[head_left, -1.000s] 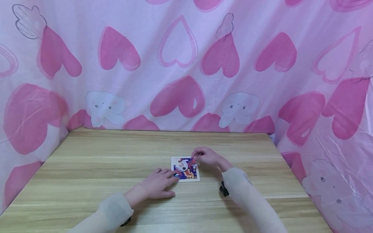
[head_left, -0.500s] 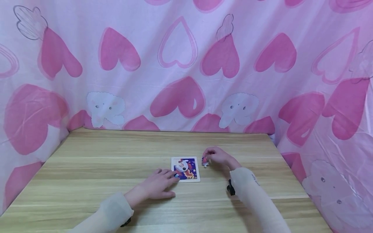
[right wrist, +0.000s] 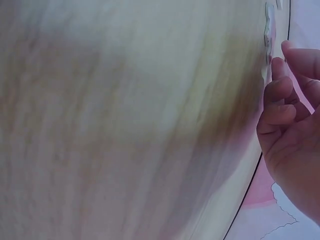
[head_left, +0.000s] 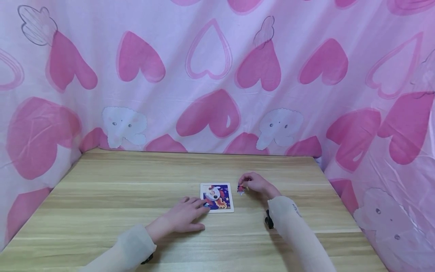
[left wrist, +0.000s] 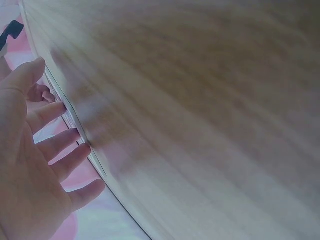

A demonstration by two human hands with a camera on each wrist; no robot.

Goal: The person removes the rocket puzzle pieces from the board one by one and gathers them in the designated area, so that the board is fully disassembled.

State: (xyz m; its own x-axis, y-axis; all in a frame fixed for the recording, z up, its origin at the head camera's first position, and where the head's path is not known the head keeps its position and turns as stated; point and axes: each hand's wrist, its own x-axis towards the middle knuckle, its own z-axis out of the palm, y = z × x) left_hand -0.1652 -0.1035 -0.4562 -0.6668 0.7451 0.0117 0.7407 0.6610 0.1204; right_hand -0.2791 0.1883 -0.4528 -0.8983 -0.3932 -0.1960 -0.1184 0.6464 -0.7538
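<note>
Sleeves [head_left: 299, 234] of pale cloth reach in from the near edge on both arms, the right one bearing small dark lettering, with black wrist cameras [head_left: 269, 219] showing beneath the cuffs. Ahead of the left sleeve, the left hand [head_left: 181, 216] lies palm down with fingers straight and spread, its fingertips on the lower left part of a white-bordered jigsaw board [head_left: 231, 204]. That board lies flat on the wood-grain table [head_left: 136, 181] and shows a round white animal face and yellow stars on dark blue. Just right of the board, apart from it, is a red and dark-blue jigsaw piece [head_left: 241, 189] with a pale tab toward the person. The right hand [head_left: 256, 183] has its fingers curled at the piece's far side; whether thumb and finger pinch it, I cannot tell. Beyond the table's far edge hangs a pink curtain [head_left: 170, 88] printed with hearts and fluffy white animals.
</note>
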